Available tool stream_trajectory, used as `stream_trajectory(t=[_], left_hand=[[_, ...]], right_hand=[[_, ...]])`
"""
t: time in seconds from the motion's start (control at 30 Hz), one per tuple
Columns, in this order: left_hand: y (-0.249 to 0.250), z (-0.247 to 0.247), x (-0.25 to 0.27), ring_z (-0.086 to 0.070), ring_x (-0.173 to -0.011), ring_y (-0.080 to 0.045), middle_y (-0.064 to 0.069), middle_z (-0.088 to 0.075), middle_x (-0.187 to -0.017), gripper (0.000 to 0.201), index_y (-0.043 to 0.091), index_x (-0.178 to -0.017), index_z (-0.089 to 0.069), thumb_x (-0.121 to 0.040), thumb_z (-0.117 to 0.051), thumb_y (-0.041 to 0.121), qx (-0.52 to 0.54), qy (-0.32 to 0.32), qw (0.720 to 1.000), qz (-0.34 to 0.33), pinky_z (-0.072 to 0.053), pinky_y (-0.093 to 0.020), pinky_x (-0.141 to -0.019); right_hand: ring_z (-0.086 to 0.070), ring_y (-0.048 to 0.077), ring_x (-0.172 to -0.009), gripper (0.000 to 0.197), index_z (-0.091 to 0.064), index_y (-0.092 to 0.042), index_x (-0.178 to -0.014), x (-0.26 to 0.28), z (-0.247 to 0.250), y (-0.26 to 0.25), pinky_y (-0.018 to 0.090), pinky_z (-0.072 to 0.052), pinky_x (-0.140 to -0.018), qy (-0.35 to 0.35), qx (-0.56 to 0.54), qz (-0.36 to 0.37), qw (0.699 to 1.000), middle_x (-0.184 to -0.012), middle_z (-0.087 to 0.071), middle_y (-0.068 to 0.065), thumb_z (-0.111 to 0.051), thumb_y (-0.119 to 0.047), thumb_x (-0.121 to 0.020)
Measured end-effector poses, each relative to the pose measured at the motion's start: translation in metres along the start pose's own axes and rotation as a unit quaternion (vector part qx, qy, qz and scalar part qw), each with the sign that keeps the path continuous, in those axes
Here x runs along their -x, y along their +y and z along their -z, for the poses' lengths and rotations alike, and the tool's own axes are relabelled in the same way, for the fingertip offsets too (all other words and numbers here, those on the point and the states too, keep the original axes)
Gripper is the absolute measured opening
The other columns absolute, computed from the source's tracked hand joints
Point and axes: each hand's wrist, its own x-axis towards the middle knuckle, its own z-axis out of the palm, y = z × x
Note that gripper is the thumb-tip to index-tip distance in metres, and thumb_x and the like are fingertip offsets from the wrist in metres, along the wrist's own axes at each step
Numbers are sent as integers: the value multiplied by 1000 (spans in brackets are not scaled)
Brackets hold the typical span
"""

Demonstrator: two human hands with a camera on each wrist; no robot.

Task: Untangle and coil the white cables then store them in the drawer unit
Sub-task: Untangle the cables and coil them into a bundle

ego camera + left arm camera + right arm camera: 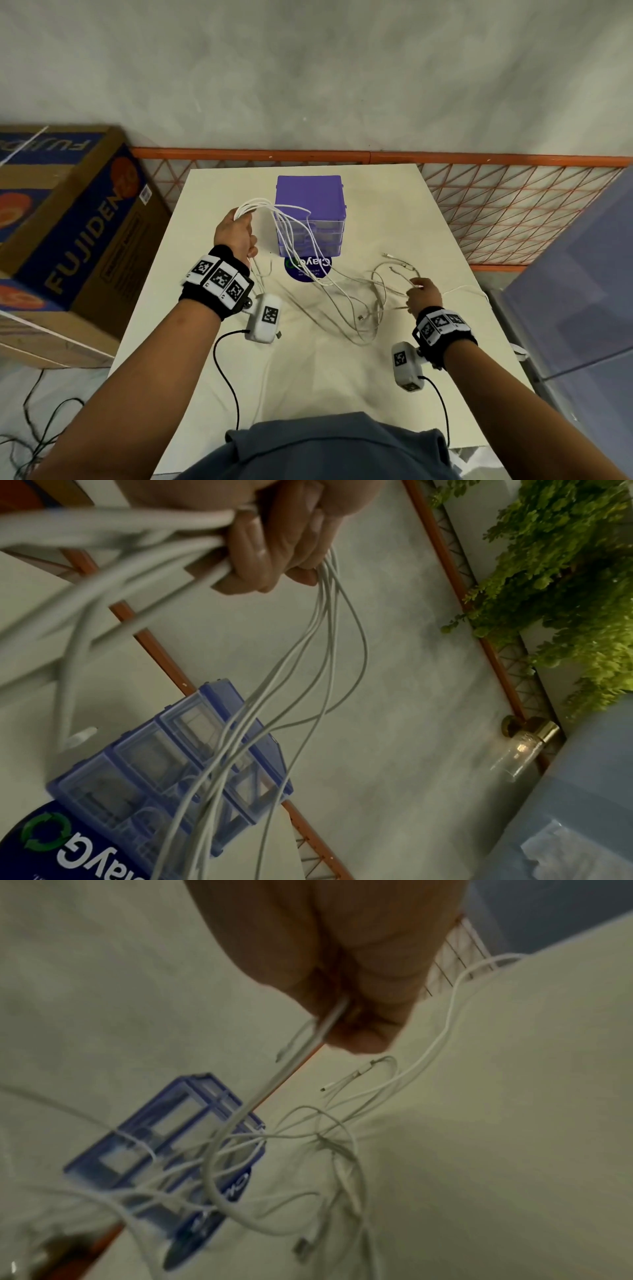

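**White cables raised, tangle unresolved**

Left hand (235, 233) clenched on bundle of white cables (310, 270), lifted before purple drawer unit (310, 214) near table (428, 212) far edge. Right hand (423, 295) pinching one strand toward right edge.

- White worktop (342, 377), with creased cover.
- Purple drawer unit (310, 212) stands toward the far edge.
- Round blue sticker (306, 270) lies just before the unit.
- White cables (370, 301) sprawl tangled on the right.
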Motion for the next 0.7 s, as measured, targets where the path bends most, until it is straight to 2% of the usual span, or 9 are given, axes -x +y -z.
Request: stream_trajectory(t=[0.07,0.13,0.27,0.37,0.4,0.47,0.53,0.63,0.7], left_hand=[[1,-3,4,-21,-33,-6,11,-30,-40,27,24,-72,-55,-90,-40,11,-20,-17,1000,-6,-12,-11,-38],[2,-8,10,-21,-39,-9,9,-29,-43,28,25,-72,-55,-92,-41,12,-55,-39,998,-20,-13,-11,-38],[6,-29,39,-33,-30,-4,10,-36,-29,20,16,-86,-54,-95,-40,5,-108,-132,984,-54,-21,-7,-30],[3,-44,53,-41,-28,3,12,-47,-38,16,10,-97,-52,-93,-41,-2,-151,-189,965,-99,-26,-4,-32],[2,-46,56,-42,-29,4,11,-50,-45,17,10,-99,-52,-93,-42,-3,-151,-204,961,-106,-27,-4,-33],[4,-46,58,-42,-29,3,13,-49,-40,17,9,-98,-52,-93,-41,-3,-141,-219,960,-101,-27,-4,-33],[10,-41,55,-35,-24,0,12,-41,-31,20,12,-92,-52,-94,-37,-2,-103,-205,970,-84,-27,-7,-30],[22,-30,39,-23,-27,-1,12,-31,-33,32,20,-80,-54,-94,-34,0,-34,-154,984,-83,-18,-8,-33],[28,-25,30,-21,-28,-3,12,-29,-34,34,22,-77,-54,-93,-33,0,-6,-122,989,-86,-15,-10,-35]], right_hand=[[-48,40,-114,47,-39,-9,-133,9,2,-5,42,-40,-98,0,132,15,991,-126,-48,23,-45,-9,-87],[-40,36,-127,58,-35,-12,-136,28,0,-24,39,-33,-106,-5,115,117,986,-138,-39,20,-58,-18,-83],[-32,14,-131,90,-24,-16,-141,76,-16,-87,25,-25,-107,-90,28,364,927,-147,-32,7,-76,-24,-69],[-38,17,-127,88,-30,-14,-139,97,-29,-131,34,-30,-109,-86,105,474,870,-141,-41,11,-78,-24,-65],[-49,19,-118,71,-40,-12,-133,100,-32,-139,34,-36,-103,-95,116,473,868,-129,-54,13,-73,-20,-70],[-63,4,-69,18,-61,-11,-101,99,-40,-141,24,-46,-70,-137,63,423,893,-79,-67,10,-58,-12,-84],[-49,-1,-39,23,-57,-19,-70,88,-48,-127,19,-39,-48,-156,11,371,915,-53,-52,-2,-50,-9,-89],[-44,0,-49,19,-63,-11,-73,73,-50,-88,15,-34,-50,-167,63,309,934,-58,-53,-2,-52,-11,-88],[-49,13,-59,14,-65,-5,-82,67,-48,-62,18,-34,-54,-173,122,287,934,-67,-60,7,-53,-11,-87]])
